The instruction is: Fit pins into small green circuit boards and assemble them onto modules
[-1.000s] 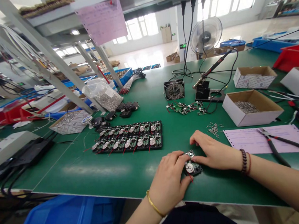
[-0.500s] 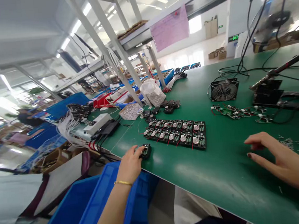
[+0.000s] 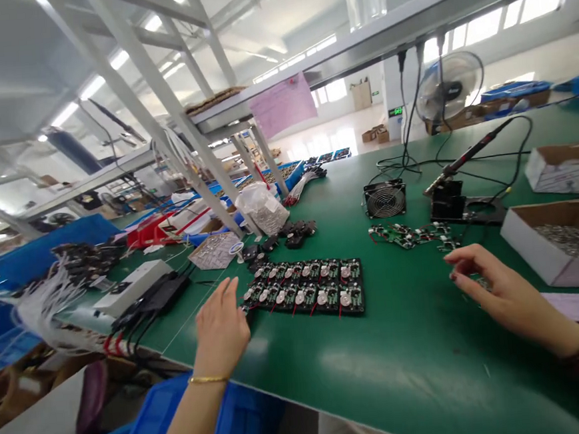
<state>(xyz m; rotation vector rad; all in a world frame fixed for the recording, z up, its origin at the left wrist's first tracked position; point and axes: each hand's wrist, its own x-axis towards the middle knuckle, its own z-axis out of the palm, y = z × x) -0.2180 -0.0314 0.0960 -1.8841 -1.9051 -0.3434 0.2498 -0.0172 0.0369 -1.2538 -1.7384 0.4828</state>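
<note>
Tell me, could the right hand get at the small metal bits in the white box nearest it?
Probably yes. The right hand looks loosely open and is close to the white box. The top is open, the metal bits show inside, and nothing seems to block the way.

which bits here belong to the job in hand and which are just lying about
Likely part of the job:
black modules in two rows, beside the left hand
circuit boards near the right hand
white box of small metal pieces

Seemingly just lying about:
hanging pink sheet
large fan
distant cardboard boxes
</note>
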